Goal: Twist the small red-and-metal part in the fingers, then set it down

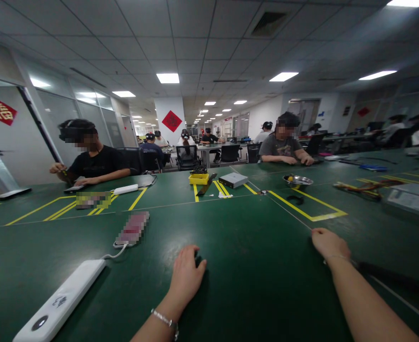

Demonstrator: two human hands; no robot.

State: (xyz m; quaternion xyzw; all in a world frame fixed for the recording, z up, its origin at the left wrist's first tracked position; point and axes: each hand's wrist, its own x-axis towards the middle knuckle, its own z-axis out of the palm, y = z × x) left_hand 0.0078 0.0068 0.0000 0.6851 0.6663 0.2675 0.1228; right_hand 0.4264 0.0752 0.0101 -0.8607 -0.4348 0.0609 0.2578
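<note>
My left hand (186, 274) rests palm down on the green table (252, 266), fingers loosely bent and a little apart, with nothing under it that I can see. My right hand (328, 243) lies further right on the table near a thin seam line. Its fingers curl away from the camera and are hidden. A thin bracelet circles each wrist. Nearest to my left hand are a phone (133, 229) and a white power bank (61, 299), joined by a white cable.
Across the table stand a yellow box (198, 178), a grey flat box (233, 179) and a metal bowl (297, 180) among yellow tape marks. Two people sit opposite, one at the left (91, 161) and one at the right (283, 147). Others work behind them.
</note>
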